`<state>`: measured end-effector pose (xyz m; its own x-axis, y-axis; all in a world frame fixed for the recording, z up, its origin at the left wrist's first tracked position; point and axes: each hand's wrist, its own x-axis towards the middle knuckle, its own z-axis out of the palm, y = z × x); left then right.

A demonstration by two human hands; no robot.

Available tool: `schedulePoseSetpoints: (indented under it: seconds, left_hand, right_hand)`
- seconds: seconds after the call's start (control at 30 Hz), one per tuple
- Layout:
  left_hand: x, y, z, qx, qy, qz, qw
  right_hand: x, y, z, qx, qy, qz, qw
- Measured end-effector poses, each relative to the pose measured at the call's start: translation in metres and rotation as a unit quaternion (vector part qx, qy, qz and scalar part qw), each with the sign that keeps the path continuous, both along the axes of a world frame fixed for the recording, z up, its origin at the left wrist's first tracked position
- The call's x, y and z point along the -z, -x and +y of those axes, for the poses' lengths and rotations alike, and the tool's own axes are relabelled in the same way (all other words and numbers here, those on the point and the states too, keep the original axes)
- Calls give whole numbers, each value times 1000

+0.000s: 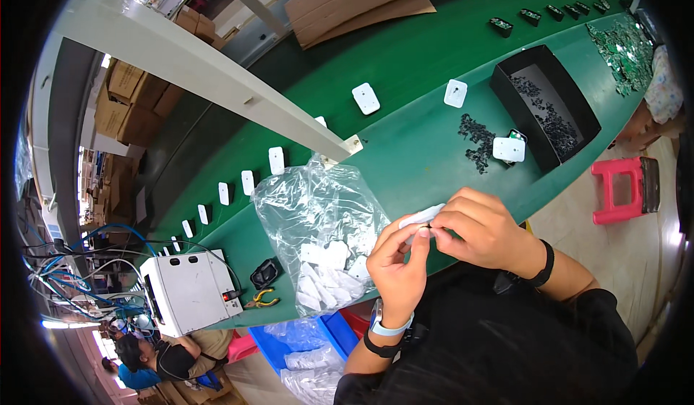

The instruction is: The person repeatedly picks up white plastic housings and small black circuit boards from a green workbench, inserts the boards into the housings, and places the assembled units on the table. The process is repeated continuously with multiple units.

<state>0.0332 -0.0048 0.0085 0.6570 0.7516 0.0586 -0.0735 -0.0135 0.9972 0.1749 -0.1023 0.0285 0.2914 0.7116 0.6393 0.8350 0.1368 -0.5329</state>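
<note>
Evidently one white cover (pixel 421 216) is mid-work above the bench (pixel 412 159), pinched in the nearly closed fingers of left hand (pixel 399 264) and right hand (pixel 481 231), with white units (pixel 366 98) seemingly done along the belt (pixel 426 65) and loose white pieces (pixel 322 282) left bagged

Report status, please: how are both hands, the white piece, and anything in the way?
Left hand holding white piece. Right hand at its edge, exact grip unclear. Clear bag close by left hand, not visibly blocking.
</note>
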Motion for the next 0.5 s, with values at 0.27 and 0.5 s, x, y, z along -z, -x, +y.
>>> schedulePoseSetpoints:
  seconds: [0.27,0.5]
  left_hand:
    - [-4,5,-4,43,58,-83,994]
    - [-11,4,-4,41,71,-77,994]
  right_hand:
    - [-3,-15,-9,-6,-12,38,999]
    - [-5,-8,-10,-10,21,14,1000]
